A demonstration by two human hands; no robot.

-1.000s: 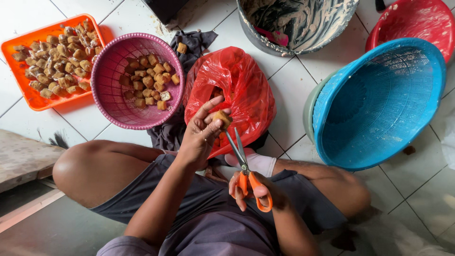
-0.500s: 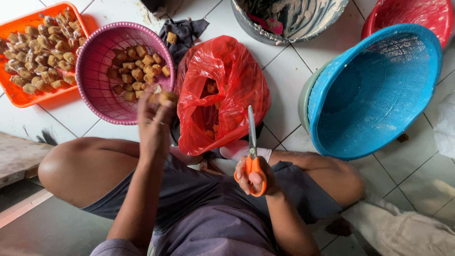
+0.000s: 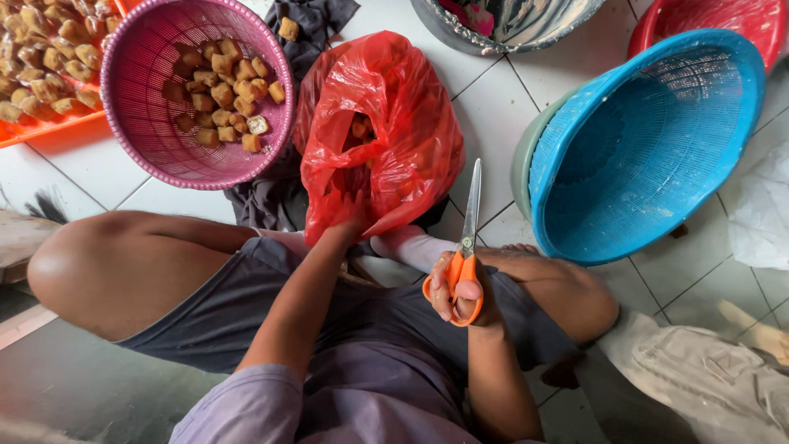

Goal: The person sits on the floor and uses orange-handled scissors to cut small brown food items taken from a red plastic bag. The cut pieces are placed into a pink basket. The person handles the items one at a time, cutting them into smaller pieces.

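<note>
We are sitting cross-legged on the tiled floor [image 3: 156,193], and our left hand [image 3: 349,220] is reaching into the mouth of the red plastic bag [image 3: 386,123], its fingers tucked behind the crumpled film so that we cannot tell whether they are closing on anything or lying loose. Our right hand [image 3: 460,298] is gripping the orange-handled scissors [image 3: 468,247], fingers through the loops, blades closed and pointing away from us toward the bag. A few brown fried cubes [image 3: 359,129] are showing inside the bag's opening; more of the same pieces [image 3: 222,86] are lying in the pink basket [image 3: 148,123], and an orange tray [image 3: 49,131] beside it is holding another heap. The blue basket [image 3: 657,148] is tilting against a grey-green tub [image 3: 526,168] on our right.

The risks, as we are judging them: the scissor tips are resting near the bag (thin film, easily snagged), so a careless lift could be tearing it and spilling cubes across the floor. The left hand is working blind inside, close to those same points, and a nick is possible if both hands are moving together. One stray cube [image 3: 288,29] is already sitting on the dark cloth [image 3: 316,20], which suggests pieces are escaping easily.
</note>
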